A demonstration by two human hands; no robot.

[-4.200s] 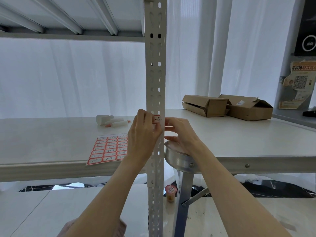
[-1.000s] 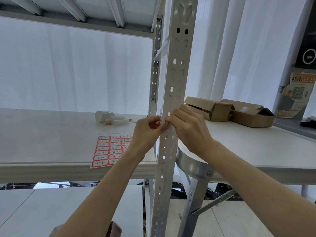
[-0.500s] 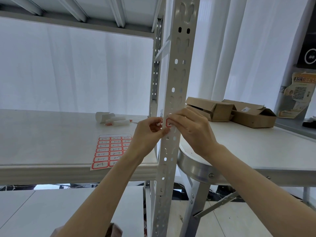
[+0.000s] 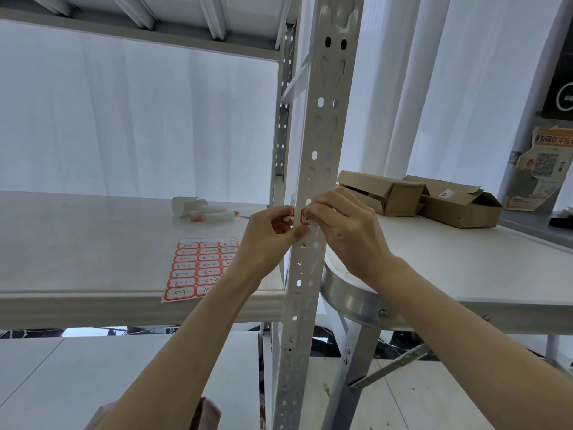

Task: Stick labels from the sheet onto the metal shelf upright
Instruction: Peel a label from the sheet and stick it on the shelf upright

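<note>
both hands at the metal upright [image 4: 322, 135], left hand [image 4: 266, 240] curled, pinching the red-edged label [image 4: 305, 217] round the post's edge, right hand [image 4: 344, 234] with bent fingers holding it flat, likely to square it; sheet [image 4: 198, 268] lies on the shelf board [image 4: 93, 243] alongside.

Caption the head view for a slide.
Left hand and right hand hold a red-bordered label against the metal shelf upright; label sheet lies on the shelf.

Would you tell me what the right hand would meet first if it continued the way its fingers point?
The red-bordered label on the metal upright; the right hand appears to be touching it.
</note>
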